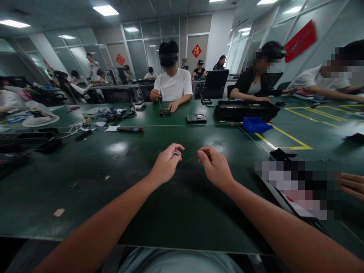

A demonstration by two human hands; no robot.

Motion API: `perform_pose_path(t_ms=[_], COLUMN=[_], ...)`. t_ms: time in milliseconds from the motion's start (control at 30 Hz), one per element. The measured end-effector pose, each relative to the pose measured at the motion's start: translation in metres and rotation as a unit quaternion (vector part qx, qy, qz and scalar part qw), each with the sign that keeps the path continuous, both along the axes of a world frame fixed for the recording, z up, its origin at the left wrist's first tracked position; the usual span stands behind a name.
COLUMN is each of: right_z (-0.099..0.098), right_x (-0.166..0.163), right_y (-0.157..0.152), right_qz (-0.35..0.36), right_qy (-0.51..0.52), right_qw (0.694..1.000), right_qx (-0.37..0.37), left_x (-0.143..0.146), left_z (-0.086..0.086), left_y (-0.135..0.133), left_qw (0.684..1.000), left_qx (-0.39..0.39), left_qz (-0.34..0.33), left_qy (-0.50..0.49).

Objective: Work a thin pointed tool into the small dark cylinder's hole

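Note:
My right hand (pixel 214 165) is closed around a small screwdriver (pixel 196 157) with a bit of red handle showing. Its thin metal shaft points left, toward my other hand. Most of the handle is hidden in the fingers. My left hand (pixel 168 162), with a ring on one finger, hovers just left of the screwdriver's tip. Its fingers are curved and apart, and nothing shows in them. Both hands are above the green table (pixel 170 204).
Across the table sits a circuit-board-sided hard drive (pixel 196 118), and a person in white (pixel 173 85) works on another. Right are a long black case (pixel 247 110), a blue tray (pixel 256 124) and a co-worker's hand (pixel 352 185). Left lie cables (pixel 116 113) and a pen-like tool (pixel 131 129).

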State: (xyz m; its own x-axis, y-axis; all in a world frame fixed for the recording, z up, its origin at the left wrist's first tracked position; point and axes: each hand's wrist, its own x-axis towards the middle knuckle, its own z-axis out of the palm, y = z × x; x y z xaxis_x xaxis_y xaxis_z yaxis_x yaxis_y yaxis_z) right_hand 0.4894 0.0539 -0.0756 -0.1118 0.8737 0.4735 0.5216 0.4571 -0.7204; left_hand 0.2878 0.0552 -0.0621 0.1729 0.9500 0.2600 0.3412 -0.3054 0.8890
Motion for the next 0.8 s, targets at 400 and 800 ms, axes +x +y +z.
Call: perform_pose_path(t_ms=[400,800], right_z=[-0.003,0.0], right_x=[0.0,-0.002], right_y=[0.001,-0.001], right_qz=[0.003,0.02], right_qy=[0.019,0.113], right_qw=[0.999,0.993], right_qx=[-0.027,-0.04], left_x=[-0.01,-0.02], left_z=[-0.043,-0.043], left_y=[0.01,0.021], left_qw=[0.974,0.98], left_qx=[0.027,0.064], left_qz=[-0.031,0.007], left_qy=[0.222,0.191])
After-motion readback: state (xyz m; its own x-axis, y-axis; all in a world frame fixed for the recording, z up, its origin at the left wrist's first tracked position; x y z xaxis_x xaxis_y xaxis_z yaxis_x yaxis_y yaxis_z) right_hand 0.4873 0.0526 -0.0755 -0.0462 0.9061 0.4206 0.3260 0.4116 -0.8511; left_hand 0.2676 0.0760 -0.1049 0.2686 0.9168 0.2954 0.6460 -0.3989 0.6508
